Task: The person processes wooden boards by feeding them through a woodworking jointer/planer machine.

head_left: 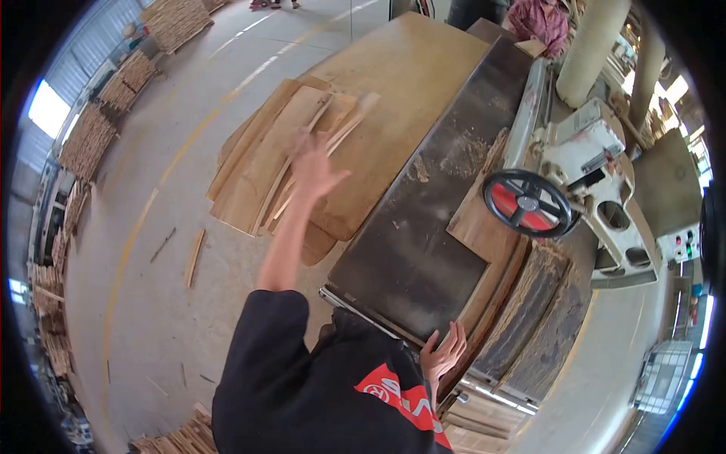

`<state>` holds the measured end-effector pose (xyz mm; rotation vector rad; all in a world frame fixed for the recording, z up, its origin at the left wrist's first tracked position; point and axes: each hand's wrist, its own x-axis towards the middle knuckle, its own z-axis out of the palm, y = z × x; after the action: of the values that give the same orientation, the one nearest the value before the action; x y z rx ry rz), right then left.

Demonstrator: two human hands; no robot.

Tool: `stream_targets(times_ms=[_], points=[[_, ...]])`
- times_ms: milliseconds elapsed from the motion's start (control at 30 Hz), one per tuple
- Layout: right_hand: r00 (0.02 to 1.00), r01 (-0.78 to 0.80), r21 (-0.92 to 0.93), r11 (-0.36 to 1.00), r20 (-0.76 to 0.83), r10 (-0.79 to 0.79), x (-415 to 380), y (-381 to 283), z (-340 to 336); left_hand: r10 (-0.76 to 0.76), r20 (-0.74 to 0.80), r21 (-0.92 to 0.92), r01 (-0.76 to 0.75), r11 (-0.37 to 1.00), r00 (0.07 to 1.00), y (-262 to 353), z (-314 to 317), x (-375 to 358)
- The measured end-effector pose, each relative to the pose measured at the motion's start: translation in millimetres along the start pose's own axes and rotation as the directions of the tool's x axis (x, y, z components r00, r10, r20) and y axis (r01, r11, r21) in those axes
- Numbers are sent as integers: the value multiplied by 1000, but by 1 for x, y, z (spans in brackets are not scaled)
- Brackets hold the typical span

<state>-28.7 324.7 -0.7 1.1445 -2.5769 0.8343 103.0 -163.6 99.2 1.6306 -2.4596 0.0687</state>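
My left hand (311,168) reaches over a stack of thin wooden boards (257,163) on the brown sheet-topped table. Its thumb stands apart from the fingers, which are blurred by motion; nothing shows in its grasp. Low in the view, my right hand (445,352) is at the near edge of the dark machine table (408,265), its fingers stretched out and its thumb apart. It lies beside the near end of a long wooden board (478,299), and contact with it is hard to make out. A wider wooden piece (488,227) lies under the machine head.
A woodworking machine with a black handwheel (528,203) overhangs the dark table's right side. Sawdust (461,155) lies on that table. Across the far end is another person (538,26). Wood offcuts (195,257) lie on the floor, and stacked timber (89,140) lines the left.
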Motion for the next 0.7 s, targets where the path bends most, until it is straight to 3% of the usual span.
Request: stream_targets(times_ms=[67, 167, 267, 367, 467, 500, 567, 600, 633, 700], points=[[999, 34, -2, 999, -7, -34, 1, -3, -2, -182, -87, 100, 190, 977, 979, -52, -9, -2], [1000, 13, 9, 1000, 9, -14, 3, -3, -2, -310, 66, -107, 315, 943, 949, -102, -8, 0], [1000, -16, 21, 1000, 13, 16, -3, -5, -3, -289, 53, -20, 290, 957, 956, -90, -9, -4], [1000, 8, 31, 999, -30, -8, 0, -1, 1, -268, 53, -100, 272, 957, 962, -69, -7, -22], [999, -27, 38, 999, -45, 29, -2, -6, -4, -229, 264, -183, 282, 942, 937, -12, -59, -58], [998, -39, 40, 998, -40, 41, -1, -7, -4, -136, 367, -434, 299, 850, 920, -8, -50, -66], [998, -53, 52, 997, -43, 55, -2, -6, -5, 105, 495, -785, 392, 480, 862, -14, -10, -80], [998, -47, 52, 998, -43, 49, -2, -5, -3, 277, 375, -920, 317, 231, 885, -29, 55, -78], [998, -45, 53, 998, -41, 47, -3, -3, -2, 400, 443, -866, 498, -39, 802, -16, 71, -88], [999, -26, 68, 997, -41, 29, -4, -2, -5, 459, 498, -710, 650, -271, 736, 21, 102, -119]])
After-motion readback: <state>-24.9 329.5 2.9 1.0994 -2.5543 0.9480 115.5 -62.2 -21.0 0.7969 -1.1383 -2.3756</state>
